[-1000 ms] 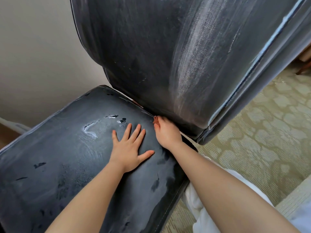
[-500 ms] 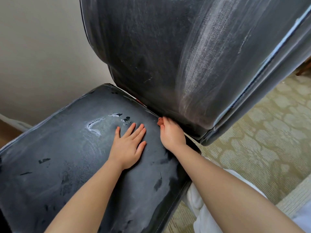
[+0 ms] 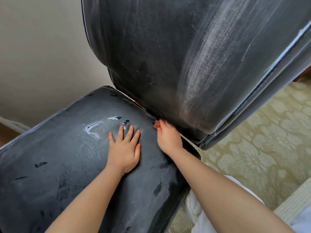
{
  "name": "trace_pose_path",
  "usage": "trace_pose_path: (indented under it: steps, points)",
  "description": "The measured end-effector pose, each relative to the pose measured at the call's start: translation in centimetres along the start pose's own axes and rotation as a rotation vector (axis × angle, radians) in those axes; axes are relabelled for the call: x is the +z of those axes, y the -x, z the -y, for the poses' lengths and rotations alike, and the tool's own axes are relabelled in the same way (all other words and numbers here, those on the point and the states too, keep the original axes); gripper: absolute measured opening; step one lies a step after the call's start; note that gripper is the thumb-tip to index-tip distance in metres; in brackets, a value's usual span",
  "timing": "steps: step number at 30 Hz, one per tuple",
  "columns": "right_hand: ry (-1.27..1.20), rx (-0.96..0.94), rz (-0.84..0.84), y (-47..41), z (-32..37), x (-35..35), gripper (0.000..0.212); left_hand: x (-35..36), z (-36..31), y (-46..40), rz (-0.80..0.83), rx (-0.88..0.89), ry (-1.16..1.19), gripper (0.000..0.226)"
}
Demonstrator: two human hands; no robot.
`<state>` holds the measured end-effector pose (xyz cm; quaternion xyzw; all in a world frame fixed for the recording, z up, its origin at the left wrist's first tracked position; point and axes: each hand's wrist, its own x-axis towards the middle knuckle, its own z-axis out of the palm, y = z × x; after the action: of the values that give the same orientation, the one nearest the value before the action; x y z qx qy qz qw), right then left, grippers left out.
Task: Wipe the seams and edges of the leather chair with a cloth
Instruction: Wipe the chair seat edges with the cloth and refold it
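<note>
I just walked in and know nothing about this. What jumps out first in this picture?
A big worn black leather chair fills the view, its backrest streaked with pale scuffs on the right. The left hand lies flat on the seat, fingers spread. The right hand pushes a small orange cloth into the crease where seat meets backrest. Patterned beige carpet shows at the right.

Left hand (image 3: pixel 125 153) presses flat on the chair (image 3: pixel 67 165) seat; right hand (image 3: pixel 169 137) pinches an orange cloth (image 3: pixel 156 124) at the back seam.
</note>
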<state>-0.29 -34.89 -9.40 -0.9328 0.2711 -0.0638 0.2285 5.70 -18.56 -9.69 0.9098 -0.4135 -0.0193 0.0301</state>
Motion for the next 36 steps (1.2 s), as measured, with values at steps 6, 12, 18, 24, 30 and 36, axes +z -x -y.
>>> trace_pose_path:
  steps: [6,12,18,24,30,36]
  points:
    - [0.018,-0.072,0.095,-3.9,2.2,0.2,0.037,-1.1,4.1,-1.7,-0.05,0.192,-0.011,0.048]
    - [0.024,-0.088,0.002,0.3,0.2,0.0,0.044,-0.8,4.5,-2.3,-0.07,0.18,-0.044,0.045]
    - [0.027,-0.09,0.006,-2.2,1.8,0.8,0.039,0.1,4.8,-2.2,-0.025,0.097,-0.006,0.05]
    - [0.021,-0.092,0.077,-6.9,4.2,2.2,0.032,0.9,5.3,-2.4,-0.084,0.071,0.038,0.052]
    - [0.072,-0.223,0.025,-3.3,2.3,1.0,0.045,1.2,5.1,-2.3,-0.138,0.058,0.066,0.054]
    - [0.026,-0.092,0.097,-7.9,4.9,1.9,0.032,1.5,5.0,-2.3,-0.193,0.046,0.041,0.055]
